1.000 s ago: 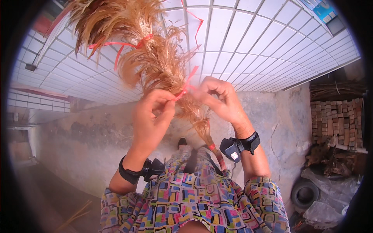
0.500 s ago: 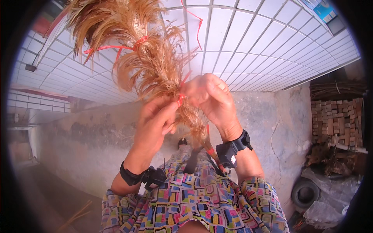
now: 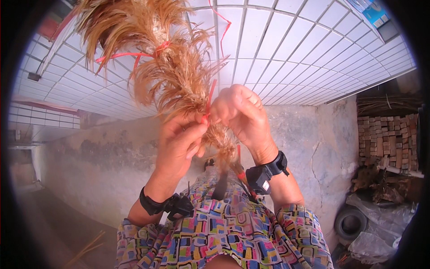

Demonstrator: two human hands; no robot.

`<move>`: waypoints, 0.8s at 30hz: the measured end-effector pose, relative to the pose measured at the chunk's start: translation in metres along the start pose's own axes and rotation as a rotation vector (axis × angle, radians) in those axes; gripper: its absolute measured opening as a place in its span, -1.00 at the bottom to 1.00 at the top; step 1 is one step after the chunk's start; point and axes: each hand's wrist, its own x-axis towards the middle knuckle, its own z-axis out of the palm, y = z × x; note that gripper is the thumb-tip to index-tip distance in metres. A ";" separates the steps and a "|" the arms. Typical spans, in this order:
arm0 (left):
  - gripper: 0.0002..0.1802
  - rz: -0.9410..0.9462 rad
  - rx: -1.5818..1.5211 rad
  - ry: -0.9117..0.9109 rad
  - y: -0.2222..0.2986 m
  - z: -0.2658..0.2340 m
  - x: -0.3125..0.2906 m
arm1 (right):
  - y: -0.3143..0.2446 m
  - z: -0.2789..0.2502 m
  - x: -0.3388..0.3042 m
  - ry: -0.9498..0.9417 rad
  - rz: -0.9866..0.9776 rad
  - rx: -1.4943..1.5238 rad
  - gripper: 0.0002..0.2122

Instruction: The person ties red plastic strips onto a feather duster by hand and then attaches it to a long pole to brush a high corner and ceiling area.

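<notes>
A long feather duster (image 3: 172, 89) of golden-brown feathers lies across the white-tiled surface, its narrow lower end and handle (image 3: 242, 175) pointing towards my body. Red plastic ties circle it; one tie (image 3: 162, 46) higher up has loose ends trailing left. My left hand (image 3: 177, 145) is closed in a pinch on a lower red tie (image 3: 206, 117), against the feathers. One strand of that tie stands upward between my hands. Close beside it, my right hand (image 3: 244, 121) has its fingers curled together; whatever they hold is too small to make out.
A loose red strip (image 3: 224, 36) rests on the tiles (image 3: 286, 49). Blue packaging (image 3: 374, 15) is at the far right. Right of the stained wall or floor surface (image 3: 300, 134) are stacked bricks (image 3: 389, 139), a tyre (image 3: 350, 223) and clear plastic sheeting (image 3: 376, 240).
The lower red tie's strand now stands straighter and shows more between my hands. My left fingertips have closed over the knot. The duster has barely moved.
</notes>
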 end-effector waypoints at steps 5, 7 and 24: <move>-0.93 -0.191 -0.094 -0.122 0.011 -0.001 -0.001 | -0.001 0.000 0.002 0.030 0.009 -0.018 -0.81; -0.94 -0.212 -0.077 -0.099 0.014 -0.001 0.000 | 0.000 0.003 0.002 0.054 0.005 0.011 -0.80; -0.93 -0.136 -0.124 0.113 -0.006 -0.001 -0.003 | -0.003 0.016 0.016 0.168 0.122 0.077 -0.69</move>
